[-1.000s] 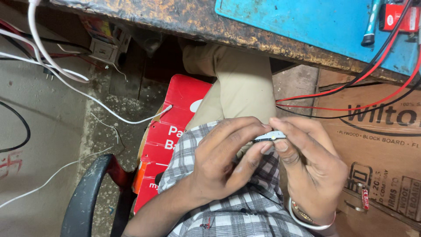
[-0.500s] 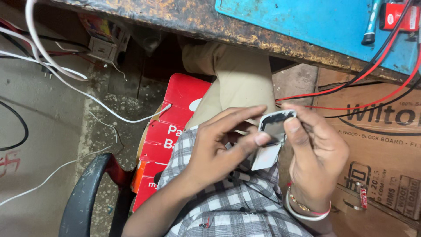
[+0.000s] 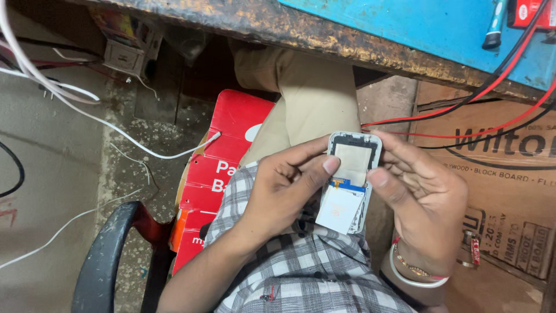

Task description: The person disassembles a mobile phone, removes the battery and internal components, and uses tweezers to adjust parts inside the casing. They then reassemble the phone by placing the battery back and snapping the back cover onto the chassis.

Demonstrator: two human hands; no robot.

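Note:
Both my hands hold a small white phone body (image 3: 354, 156) with its back open, over my lap. My left hand (image 3: 278, 191) grips its left side, thumb tip resting at the edge of the inner panel. My right hand (image 3: 423, 203) grips its right side, thumb pressed near the blue strip in the middle. A loose white square part (image 3: 339, 210) hangs from the lower half of the phone, tilted outward. I wear a checked shirt (image 3: 301, 272) and beige trousers (image 3: 307, 98). A bracelet and thread circle my right wrist.
A worn wooden bench edge (image 3: 324, 40) runs across the top, with a blue mat (image 3: 417, 29) and red and black leads (image 3: 463, 110) hanging off it. A red carton (image 3: 220, 174) lies by my leg, a brown cardboard box (image 3: 498, 174) on the right, white cables (image 3: 87, 110) on the left floor.
The phone was edge-on between my fingers a second ago. It has turned to face me, its open back and the loose white part now showing.

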